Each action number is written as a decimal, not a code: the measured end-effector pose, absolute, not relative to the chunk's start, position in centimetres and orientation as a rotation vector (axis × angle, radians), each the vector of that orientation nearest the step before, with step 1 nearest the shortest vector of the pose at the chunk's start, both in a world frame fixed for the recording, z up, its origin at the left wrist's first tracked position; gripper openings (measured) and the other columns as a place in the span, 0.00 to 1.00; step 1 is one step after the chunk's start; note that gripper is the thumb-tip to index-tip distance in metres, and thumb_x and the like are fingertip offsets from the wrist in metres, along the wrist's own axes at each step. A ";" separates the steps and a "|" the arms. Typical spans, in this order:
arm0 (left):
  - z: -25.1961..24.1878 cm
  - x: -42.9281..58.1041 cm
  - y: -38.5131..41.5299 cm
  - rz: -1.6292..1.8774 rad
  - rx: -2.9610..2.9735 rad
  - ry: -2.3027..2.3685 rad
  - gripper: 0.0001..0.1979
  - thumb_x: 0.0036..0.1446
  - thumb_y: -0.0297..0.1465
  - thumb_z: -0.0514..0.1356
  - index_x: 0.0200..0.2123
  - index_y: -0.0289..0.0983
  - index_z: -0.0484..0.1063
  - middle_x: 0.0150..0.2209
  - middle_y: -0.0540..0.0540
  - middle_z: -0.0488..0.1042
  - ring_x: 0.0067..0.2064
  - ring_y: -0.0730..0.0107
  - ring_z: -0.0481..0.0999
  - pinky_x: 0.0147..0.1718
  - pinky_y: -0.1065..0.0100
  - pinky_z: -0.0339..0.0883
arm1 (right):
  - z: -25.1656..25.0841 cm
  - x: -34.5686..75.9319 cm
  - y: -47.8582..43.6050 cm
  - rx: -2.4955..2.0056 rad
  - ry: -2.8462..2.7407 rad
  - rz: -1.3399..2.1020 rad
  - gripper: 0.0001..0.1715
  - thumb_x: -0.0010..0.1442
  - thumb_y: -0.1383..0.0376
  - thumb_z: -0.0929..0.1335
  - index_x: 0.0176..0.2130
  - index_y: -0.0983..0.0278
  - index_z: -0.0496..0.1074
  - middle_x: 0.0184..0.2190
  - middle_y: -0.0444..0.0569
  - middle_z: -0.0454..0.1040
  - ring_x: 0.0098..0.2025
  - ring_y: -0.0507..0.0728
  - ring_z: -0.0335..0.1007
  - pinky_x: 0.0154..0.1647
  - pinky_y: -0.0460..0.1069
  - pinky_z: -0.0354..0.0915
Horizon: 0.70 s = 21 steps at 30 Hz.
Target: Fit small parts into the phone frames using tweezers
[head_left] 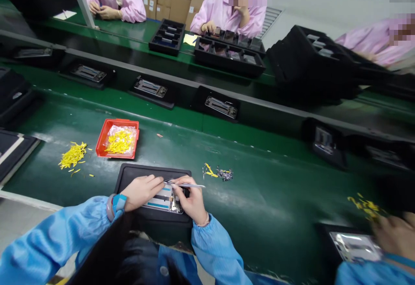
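An opened phone frame (158,202) with blue strips lies on a black padded tray (129,171) in front of me. My left hand (142,192) is laid over its left part, fingers close together and holding it against the tray; the thumb is hidden. Metal tweezers (193,186) are pinched in my right hand (193,200), which rests at the frame's right end. The tweezers' tip points left, close to my left fingertips. Whether anything small is in the tip I cannot make out.
A red bin (101,140) of yellow strips stands beyond the tray, with a yellow pile (73,155) left of it. Small dark parts (225,174) lie to the right. Several phone frames on black trays line the conveyor (181,114). A co-worker's hand (394,235) works at far right.
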<state>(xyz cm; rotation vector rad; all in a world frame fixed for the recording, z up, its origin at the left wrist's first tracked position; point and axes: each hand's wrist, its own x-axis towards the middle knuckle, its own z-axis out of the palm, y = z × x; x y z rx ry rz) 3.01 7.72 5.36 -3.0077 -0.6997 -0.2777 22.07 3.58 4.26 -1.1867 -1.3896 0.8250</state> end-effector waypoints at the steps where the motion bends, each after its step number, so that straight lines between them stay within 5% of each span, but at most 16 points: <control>1: 5.4 3.1 7.8 -0.274 -3.008 -0.707 0.12 0.62 0.20 0.50 0.44 0.33 0.69 0.40 0.44 0.75 0.37 0.69 0.73 0.34 0.71 0.69 | 4.2 22.1 3.5 -1.179 -1.323 0.828 0.03 0.60 0.64 0.67 0.33 0.60 0.66 0.29 0.47 0.74 0.33 0.57 0.75 0.33 0.51 0.72; 16: 5.8 3.4 8.0 -0.221 -3.058 -0.749 0.10 0.62 0.20 0.50 0.42 0.33 0.68 0.40 0.44 0.74 0.35 0.68 0.72 0.32 0.70 0.68 | 4.1 22.1 3.6 -1.209 -1.517 0.792 0.06 0.60 0.67 0.65 0.31 0.61 0.69 0.28 0.49 0.75 0.32 0.57 0.75 0.33 0.51 0.71; 21: 5.5 3.2 8.2 -0.268 -3.104 -0.784 0.11 0.61 0.20 0.51 0.44 0.34 0.67 0.40 0.44 0.73 0.37 0.68 0.72 0.35 0.69 0.68 | 3.7 21.9 3.8 -1.235 -1.449 0.883 0.07 0.61 0.61 0.66 0.31 0.61 0.69 0.29 0.49 0.74 0.33 0.57 0.75 0.33 0.51 0.72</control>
